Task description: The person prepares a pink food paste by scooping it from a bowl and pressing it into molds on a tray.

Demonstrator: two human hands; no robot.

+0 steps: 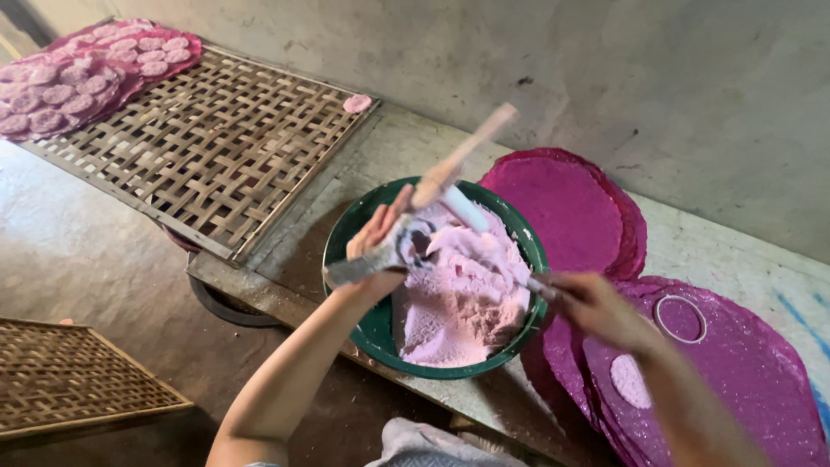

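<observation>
A woven bamboo tray (207, 147) lies at ten o'clock on the counter (406, 138), with small pink cakes (60, 91) on its far end. The left hand (380, 242) hovers over the green bowl (363, 320) of pale pink dough (467, 294) — its fingers closed around a dough-smeared wooden paddle (458, 160). The right hand (596, 307) at three o'clock grips a thin tool — blurred, hard to name. Magenta round mats (562, 207) lie beside the bowl, one bearing a ring mould (680, 318).
</observation>
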